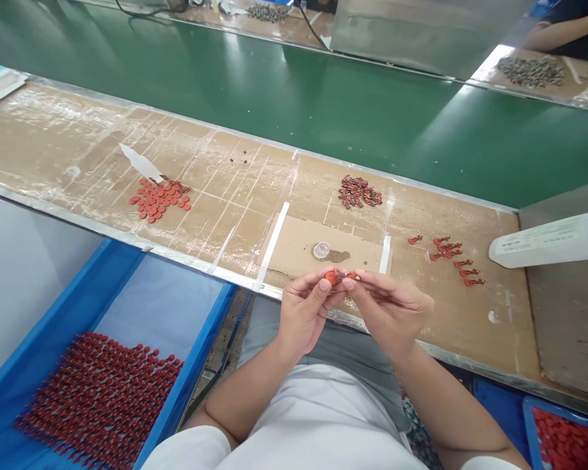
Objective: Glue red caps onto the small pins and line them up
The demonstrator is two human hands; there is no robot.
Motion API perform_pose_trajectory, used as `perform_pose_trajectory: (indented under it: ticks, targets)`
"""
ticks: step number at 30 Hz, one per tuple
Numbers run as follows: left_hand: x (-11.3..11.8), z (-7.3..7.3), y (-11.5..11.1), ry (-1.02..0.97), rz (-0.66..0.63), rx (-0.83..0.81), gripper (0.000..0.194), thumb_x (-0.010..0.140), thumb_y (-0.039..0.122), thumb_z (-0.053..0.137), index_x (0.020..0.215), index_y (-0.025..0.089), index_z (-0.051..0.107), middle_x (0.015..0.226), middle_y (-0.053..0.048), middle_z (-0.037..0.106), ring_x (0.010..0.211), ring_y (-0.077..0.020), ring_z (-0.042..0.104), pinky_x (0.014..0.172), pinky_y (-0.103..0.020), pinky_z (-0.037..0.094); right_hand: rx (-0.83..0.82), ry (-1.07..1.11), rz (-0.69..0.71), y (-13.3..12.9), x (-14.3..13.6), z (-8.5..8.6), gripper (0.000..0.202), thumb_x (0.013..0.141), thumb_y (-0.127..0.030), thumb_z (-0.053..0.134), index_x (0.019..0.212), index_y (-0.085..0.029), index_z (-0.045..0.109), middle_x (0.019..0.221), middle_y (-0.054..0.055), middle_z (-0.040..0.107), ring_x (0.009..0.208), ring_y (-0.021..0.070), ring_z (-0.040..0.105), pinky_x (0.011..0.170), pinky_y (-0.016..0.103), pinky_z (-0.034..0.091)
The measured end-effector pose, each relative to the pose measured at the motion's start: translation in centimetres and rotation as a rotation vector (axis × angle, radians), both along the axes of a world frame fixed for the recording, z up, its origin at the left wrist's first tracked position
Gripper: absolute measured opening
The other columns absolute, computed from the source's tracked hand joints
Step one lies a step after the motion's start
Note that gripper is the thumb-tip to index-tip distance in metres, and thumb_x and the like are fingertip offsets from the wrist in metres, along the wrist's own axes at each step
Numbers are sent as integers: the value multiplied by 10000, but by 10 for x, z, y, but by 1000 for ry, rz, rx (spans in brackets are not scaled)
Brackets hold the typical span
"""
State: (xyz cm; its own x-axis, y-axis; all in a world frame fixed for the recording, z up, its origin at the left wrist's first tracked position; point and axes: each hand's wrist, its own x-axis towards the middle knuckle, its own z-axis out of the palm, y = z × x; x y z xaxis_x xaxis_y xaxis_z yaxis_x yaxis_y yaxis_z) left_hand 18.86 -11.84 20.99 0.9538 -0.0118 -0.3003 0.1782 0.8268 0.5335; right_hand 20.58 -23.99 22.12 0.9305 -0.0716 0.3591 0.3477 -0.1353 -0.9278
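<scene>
My left hand (304, 307) pinches a small red disc-shaped piece (332, 277) between thumb and fingers. Close against it, my right hand (389, 310) grips a small red and dark figure (351, 276); the pieces meet between my fingertips, and whether they are joined is hard to tell. Just beyond my hands, a small clear round dish (320, 250) sits on a cardboard sheet (294, 245) beside a wet stain. Farther back lies a pile of dark and red figures (357, 191). Red discs (157, 201) are heaped to the left, and several figures on red bases (463, 263) lie to the right.
A white bottle (553, 239) lies at the right by a metal panel (568, 313). Behind the bench runs a green belt (274, 98). A blue tray (210, 320) with rows of red pieces is lower left; a bin of red parts (568, 437) is lower right. A person's arm (568, 32) shows top right.
</scene>
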Motion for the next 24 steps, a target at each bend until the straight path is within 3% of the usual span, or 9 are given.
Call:
perform_pose_trajectory:
  ticks: [16,24]
  targets:
    - [1,-1,1,1,0,4,175,759,284,773,918,211,765,1002,-63,757,943,-191,714,818,-273,590,-110,-79,0,0,2,0,429,729,-100,776,1032,-399,730,965,-70,755,798,186,748,702,292,648]
    - [0,-3,1,-30,1,-20,151,772,260,763,913,208,768,978,-50,762,896,-151,718,777,-210,585,-166,-129,-25,0,3,-1,335,726,-131,785,989,-337,751,934,-28,765,781,188,748,676,289,646]
